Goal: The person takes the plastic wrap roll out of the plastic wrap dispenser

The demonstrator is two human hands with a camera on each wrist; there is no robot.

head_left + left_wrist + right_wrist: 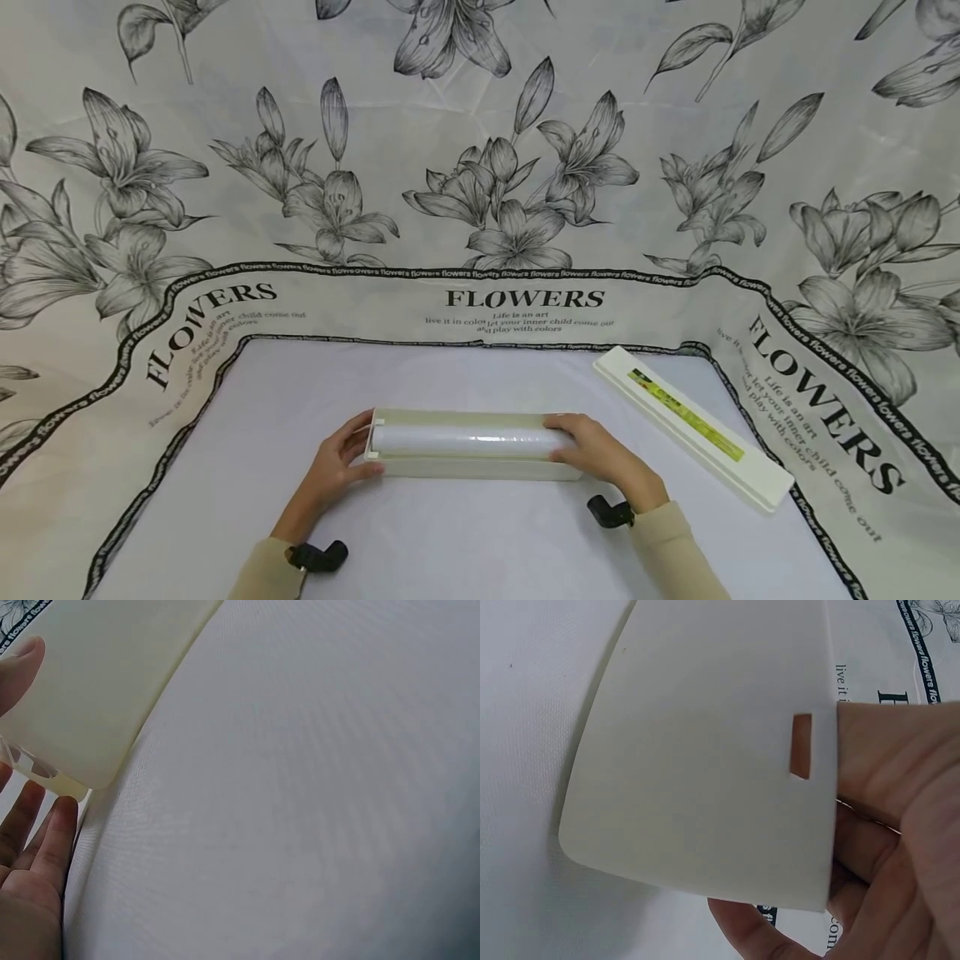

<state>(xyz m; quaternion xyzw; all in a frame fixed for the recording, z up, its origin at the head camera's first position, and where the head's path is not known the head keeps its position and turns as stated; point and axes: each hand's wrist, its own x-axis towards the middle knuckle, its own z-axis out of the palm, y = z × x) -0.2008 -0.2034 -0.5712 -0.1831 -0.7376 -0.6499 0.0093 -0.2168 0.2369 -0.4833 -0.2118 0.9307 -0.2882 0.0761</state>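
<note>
A long, pale cream cling film dispenser box (480,469) lies crosswise on the white cloth, its top off. Inside it sits a shiny roll of cling film (457,438). My left hand (341,458) holds the left end, thumb at the front. In the left wrist view the thumb (21,671) is by the box's face (105,682) and the fingers are at its end. My right hand (603,454) grips the right end, partly covering the roll's end. The right wrist view shows the box wall (690,780) with a small slot; some fingers are hidden behind it.
A long white lid (761,485) with a yellow-green label (686,414) lies slanted at the right, across the white cloth's (465,542) border. A flower-printed cloth (375,208) surrounds the work area at the back and sides.
</note>
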